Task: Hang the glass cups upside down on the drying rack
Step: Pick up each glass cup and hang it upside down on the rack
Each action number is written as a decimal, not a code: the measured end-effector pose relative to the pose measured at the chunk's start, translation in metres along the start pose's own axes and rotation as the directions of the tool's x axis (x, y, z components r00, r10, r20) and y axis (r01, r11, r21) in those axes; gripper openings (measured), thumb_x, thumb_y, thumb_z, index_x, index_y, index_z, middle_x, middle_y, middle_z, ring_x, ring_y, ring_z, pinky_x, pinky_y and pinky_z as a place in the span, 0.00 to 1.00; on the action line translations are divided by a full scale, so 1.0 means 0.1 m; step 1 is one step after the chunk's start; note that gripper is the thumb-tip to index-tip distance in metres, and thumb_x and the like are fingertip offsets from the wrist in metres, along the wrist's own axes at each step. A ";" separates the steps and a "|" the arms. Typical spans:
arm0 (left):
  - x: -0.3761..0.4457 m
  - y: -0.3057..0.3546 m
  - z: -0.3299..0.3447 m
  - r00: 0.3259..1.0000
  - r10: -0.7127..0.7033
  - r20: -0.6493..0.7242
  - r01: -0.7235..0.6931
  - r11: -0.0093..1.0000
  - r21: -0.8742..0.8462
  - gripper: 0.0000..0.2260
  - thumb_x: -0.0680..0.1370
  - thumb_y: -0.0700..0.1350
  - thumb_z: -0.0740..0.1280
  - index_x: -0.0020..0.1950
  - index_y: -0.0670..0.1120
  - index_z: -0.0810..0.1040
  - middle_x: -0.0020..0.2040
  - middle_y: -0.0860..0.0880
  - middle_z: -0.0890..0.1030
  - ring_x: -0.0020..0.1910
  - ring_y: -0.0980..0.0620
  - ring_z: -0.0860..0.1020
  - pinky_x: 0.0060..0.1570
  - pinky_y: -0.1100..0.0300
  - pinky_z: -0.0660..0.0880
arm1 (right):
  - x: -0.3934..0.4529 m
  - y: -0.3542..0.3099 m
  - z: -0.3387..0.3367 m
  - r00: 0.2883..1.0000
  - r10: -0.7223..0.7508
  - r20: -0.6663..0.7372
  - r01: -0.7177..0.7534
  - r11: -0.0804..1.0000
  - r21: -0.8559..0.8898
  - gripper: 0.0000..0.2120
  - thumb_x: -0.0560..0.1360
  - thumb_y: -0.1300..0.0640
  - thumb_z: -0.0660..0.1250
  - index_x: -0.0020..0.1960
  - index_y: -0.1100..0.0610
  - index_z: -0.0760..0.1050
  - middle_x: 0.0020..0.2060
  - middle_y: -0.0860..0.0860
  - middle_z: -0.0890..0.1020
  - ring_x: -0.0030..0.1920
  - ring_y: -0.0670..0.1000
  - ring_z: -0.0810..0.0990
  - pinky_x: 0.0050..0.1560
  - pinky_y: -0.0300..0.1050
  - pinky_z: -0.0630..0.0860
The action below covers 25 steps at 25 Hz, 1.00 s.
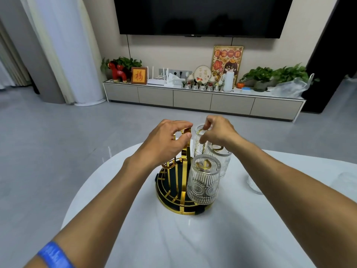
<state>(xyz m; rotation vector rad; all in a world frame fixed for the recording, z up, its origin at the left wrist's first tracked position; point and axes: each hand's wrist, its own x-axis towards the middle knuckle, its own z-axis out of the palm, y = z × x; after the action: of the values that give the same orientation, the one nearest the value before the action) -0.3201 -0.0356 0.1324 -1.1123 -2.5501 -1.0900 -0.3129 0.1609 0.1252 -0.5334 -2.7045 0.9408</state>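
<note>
A gold wire drying rack [174, 192] with a dark round base stands on the white table [154, 238]. Three embossed glass cups hang upside down on its right side: a near cup [203, 180], a middle cup [220, 158] and a far cup [199, 142]. My left hand [166, 144] pinches the gold handle at the top of the rack. My right hand [218, 131] grips the upturned bottom of the far cup with fingertips. Another glass cup [255, 185] stands on the table to the right, partly hidden behind my right forearm.
The table's rounded far edge lies just beyond the rack, with grey floor past it. A long TV cabinet [202, 99] with plants and ornaments lines the far wall under a television. A further clear glass object [345, 183] sits at the right edge.
</note>
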 end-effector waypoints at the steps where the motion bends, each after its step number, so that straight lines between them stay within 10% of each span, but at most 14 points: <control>1: 0.00 0.01 0.00 1.000 -0.002 -0.004 0.002 1.000 0.003 0.17 0.81 0.51 0.62 0.70 0.52 0.74 0.69 0.52 0.75 0.66 0.60 0.65 0.57 0.60 0.62 | 0.00 0.00 0.00 1.000 0.007 0.008 -0.007 1.000 -0.021 0.17 0.63 0.59 0.80 0.41 0.51 0.72 0.40 0.49 0.77 0.41 0.52 0.77 0.37 0.49 0.78; 6: -0.02 0.15 -0.01 0.997 -0.068 0.040 0.067 0.997 0.031 0.18 0.82 0.50 0.60 0.71 0.51 0.72 0.71 0.50 0.74 0.71 0.50 0.68 0.65 0.55 0.64 | -0.23 -0.04 -0.25 0.992 -0.070 0.101 0.066 0.997 0.045 0.16 0.70 0.52 0.75 0.56 0.53 0.79 0.55 0.51 0.78 0.50 0.52 0.78 0.40 0.42 0.75; 9: -0.09 0.49 0.09 0.997 -0.030 -0.076 0.050 0.958 0.284 0.17 0.80 0.44 0.62 0.68 0.46 0.74 0.69 0.46 0.75 0.69 0.44 0.69 0.69 0.46 0.65 | -0.75 0.22 -0.58 0.986 -0.056 -0.157 0.093 0.966 0.241 0.13 0.73 0.50 0.71 0.56 0.51 0.81 0.59 0.48 0.80 0.58 0.49 0.76 0.51 0.43 0.71; 12: -0.35 1.02 0.44 0.943 0.180 -0.279 -0.136 0.976 0.170 0.17 0.75 0.42 0.63 0.63 0.44 0.78 0.63 0.45 0.79 0.63 0.46 0.73 0.63 0.52 0.70 | -1.43 0.77 -0.69 0.928 0.147 -0.342 0.027 0.890 0.456 0.05 0.72 0.54 0.69 0.45 0.49 0.83 0.48 0.46 0.85 0.51 0.48 0.81 0.49 0.44 0.75; 15: -0.55 1.39 1.05 0.943 0.291 -0.159 -0.271 0.953 0.139 0.16 0.73 0.42 0.65 0.61 0.46 0.78 0.58 0.48 0.81 0.57 0.47 0.76 0.53 0.55 0.75 | -1.92 1.31 -0.59 0.894 0.375 -0.245 -0.169 0.789 0.591 0.06 0.72 0.58 0.68 0.43 0.49 0.82 0.44 0.44 0.85 0.47 0.50 0.83 0.51 0.51 0.80; 21: -0.19 1.27 2.18 0.971 -0.148 0.187 0.133 0.987 0.092 0.35 0.72 0.47 0.69 0.76 0.48 0.59 0.74 0.46 0.66 0.69 0.42 0.65 0.64 0.48 0.68 | -2.11 1.91 -0.37 0.863 0.502 -0.050 -0.326 0.632 0.703 0.07 0.71 0.61 0.67 0.42 0.51 0.82 0.39 0.47 0.83 0.33 0.49 0.80 0.29 0.38 0.75; 25: 0.10 1.28 2.57 0.931 -0.319 0.178 0.326 0.945 -0.011 0.44 0.68 0.53 0.74 0.77 0.49 0.53 0.75 0.45 0.62 0.71 0.41 0.63 0.64 0.47 0.67 | -2.10 2.05 -0.30 0.832 0.550 0.070 -0.399 0.506 0.765 0.07 0.72 0.62 0.67 0.41 0.54 0.83 0.33 0.51 0.82 0.34 0.52 0.79 0.35 0.44 0.79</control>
<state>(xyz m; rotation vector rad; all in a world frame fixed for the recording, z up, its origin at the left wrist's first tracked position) -0.2037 0.2028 0.0223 -0.8481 -2.9402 -1.1642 -0.0589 0.2405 -0.0009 -1.1156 -1.7130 1.9135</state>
